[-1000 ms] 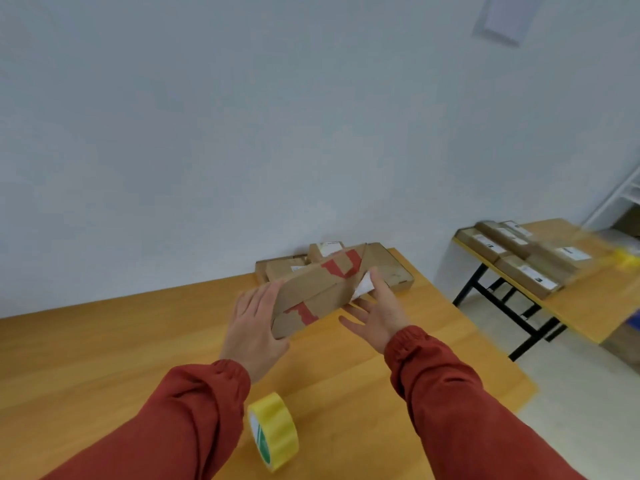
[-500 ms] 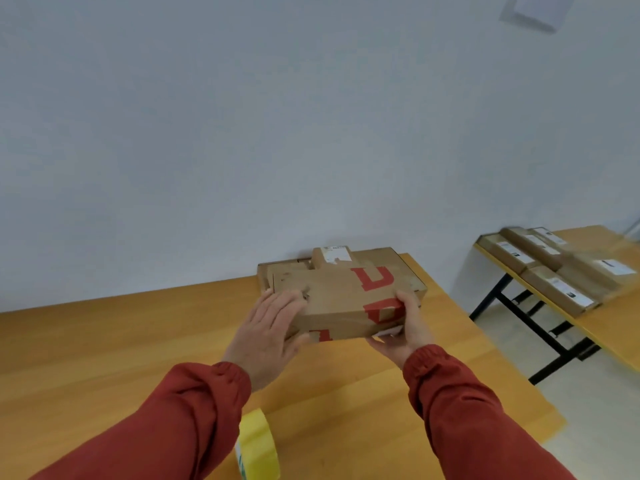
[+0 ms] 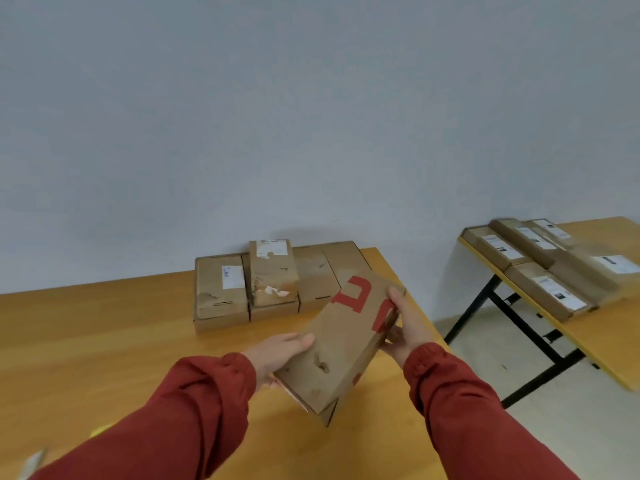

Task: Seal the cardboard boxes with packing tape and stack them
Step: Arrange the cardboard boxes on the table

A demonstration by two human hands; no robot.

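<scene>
Pale wall, wooden counter (image 3: pixel 104 341). Left hand (image 3: pixel 277 355) and right hand (image 3: pixel 407 329) grip opposite ends of the red-marked box (image 3: pixel 346 344), tilted above the counter's right edge. Other boxes (image 3: pixel 221 292) sit at the far edge; this one's taping and stacking apparently remain.

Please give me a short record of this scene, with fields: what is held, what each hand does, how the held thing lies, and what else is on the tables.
held: box with red marks
left hand: holds the box's near left edge
right hand: grips its far right edge, thumb on top
box pose: tilted over the table; whether its low corner touches cannot be told
at the wall: pile of brown boxes, one lying on another
side table: labelled boxes side by side
</scene>
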